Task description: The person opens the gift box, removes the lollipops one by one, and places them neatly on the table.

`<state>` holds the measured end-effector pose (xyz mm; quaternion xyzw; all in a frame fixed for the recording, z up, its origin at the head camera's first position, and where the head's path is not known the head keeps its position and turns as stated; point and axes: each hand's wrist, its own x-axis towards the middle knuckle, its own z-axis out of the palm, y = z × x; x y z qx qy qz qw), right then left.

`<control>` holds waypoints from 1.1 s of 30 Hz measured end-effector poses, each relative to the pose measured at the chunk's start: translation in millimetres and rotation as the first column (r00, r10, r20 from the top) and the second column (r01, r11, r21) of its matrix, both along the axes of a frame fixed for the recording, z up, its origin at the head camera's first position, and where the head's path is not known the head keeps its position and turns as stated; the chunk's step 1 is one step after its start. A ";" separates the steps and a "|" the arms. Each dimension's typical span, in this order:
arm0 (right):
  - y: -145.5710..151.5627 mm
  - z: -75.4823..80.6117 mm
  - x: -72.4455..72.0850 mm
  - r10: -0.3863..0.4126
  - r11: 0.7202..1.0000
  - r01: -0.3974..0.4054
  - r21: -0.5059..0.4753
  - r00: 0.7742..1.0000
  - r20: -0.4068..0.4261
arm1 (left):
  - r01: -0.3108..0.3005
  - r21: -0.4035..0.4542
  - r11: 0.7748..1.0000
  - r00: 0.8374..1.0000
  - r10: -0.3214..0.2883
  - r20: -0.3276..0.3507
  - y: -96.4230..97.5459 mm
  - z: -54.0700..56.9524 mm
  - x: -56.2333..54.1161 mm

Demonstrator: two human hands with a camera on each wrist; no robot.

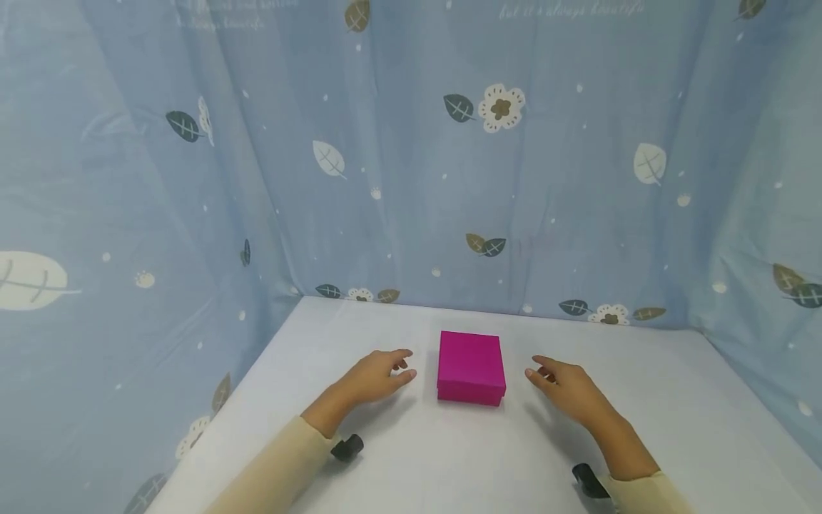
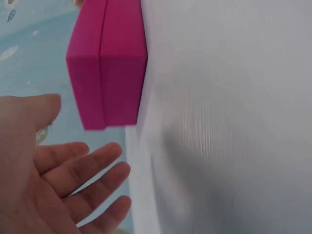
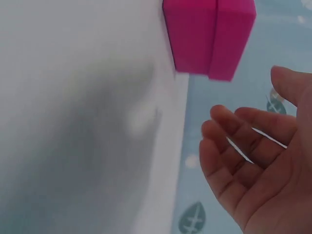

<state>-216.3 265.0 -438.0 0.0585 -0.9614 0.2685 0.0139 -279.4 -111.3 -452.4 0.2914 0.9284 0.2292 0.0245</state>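
Blue curtain [image 1: 135,185]: hangs on the left, runs behind the white bench [image 1: 443,464] and round to the right, printed with leaves and flowers.
Left sleeve [image 1: 276,467]: cream, slanting in from the near side, a small black device [image 1: 347,447] beside its cuff.
Left hand [image 1: 377,376]: raised above the bench, fingers loosely spread, thumb well away from them, near the box's left side but apart from it.
Pink box [image 1: 471,365]: lidded, resting flat on the bench midway between the two hands.
Right hand [image 1: 568,385]: raised near the box's right side, not touching; fingers gently bent, thumb held apart.
Right sleeve [image 1: 648,494]: cream too, another black device [image 1: 589,481] beside it.
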 end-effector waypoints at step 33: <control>-45.3 -15.7 -32.5 0.036 0.910 0.019 -0.415 0.991 0.126 | -0.204 0.372 0.906 0.916 0.042 0.399 63.2 -12.2 -20.4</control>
